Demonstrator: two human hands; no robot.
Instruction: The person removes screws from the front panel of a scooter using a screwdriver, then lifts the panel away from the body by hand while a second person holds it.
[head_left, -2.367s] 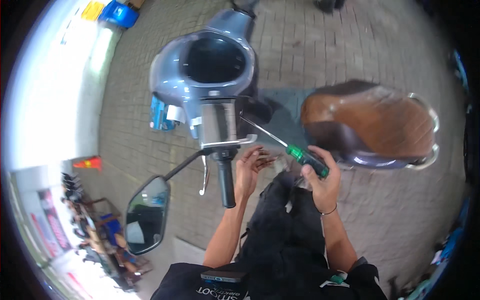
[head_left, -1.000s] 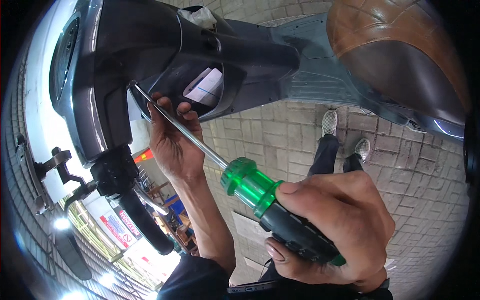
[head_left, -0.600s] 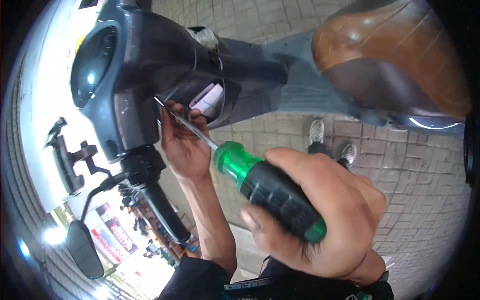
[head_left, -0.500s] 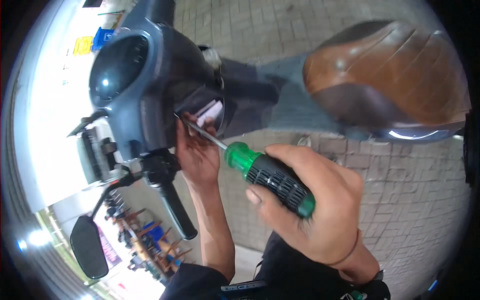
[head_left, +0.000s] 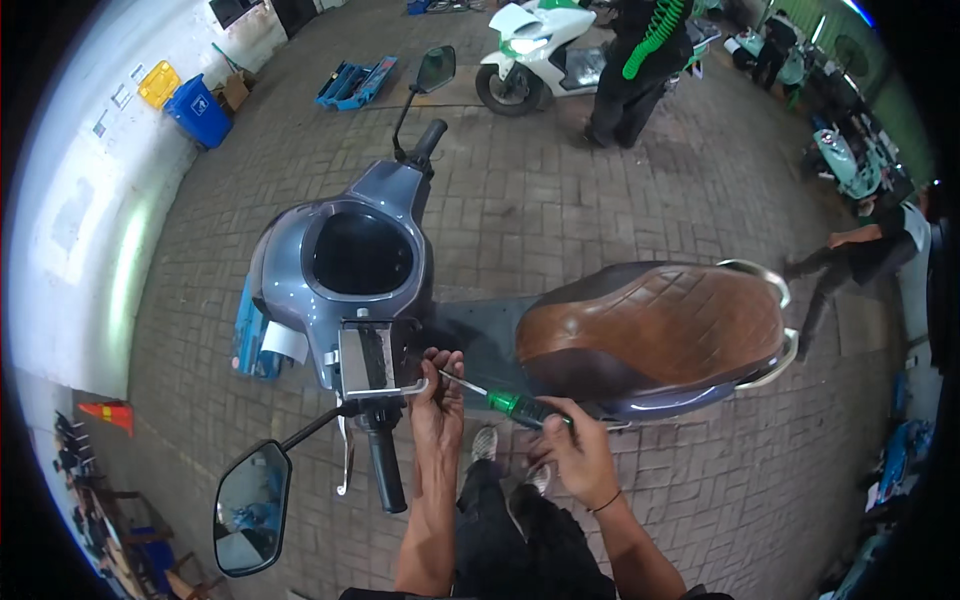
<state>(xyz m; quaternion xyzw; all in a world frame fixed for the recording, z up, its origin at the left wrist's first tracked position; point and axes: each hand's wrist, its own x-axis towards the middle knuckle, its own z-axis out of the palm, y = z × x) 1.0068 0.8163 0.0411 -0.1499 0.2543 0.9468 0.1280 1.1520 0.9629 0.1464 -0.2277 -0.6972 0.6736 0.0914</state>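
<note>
Right hand (head_left: 582,452) grips the screwdriver (head_left: 510,403); left hand (head_left: 438,402), its hold unclear, curls near the shaft (head_left: 465,383), beside the scooter (head_left: 540,335).

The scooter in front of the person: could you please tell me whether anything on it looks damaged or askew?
Nothing stands out on the scooter: its brown seat and near mirror show no visible damage. The spot beside the left hand, where the screwdriver points, is too small to judge.

Screwdriver (head_left: 508,403) right of handlebar grip (head_left: 386,468)
</note>
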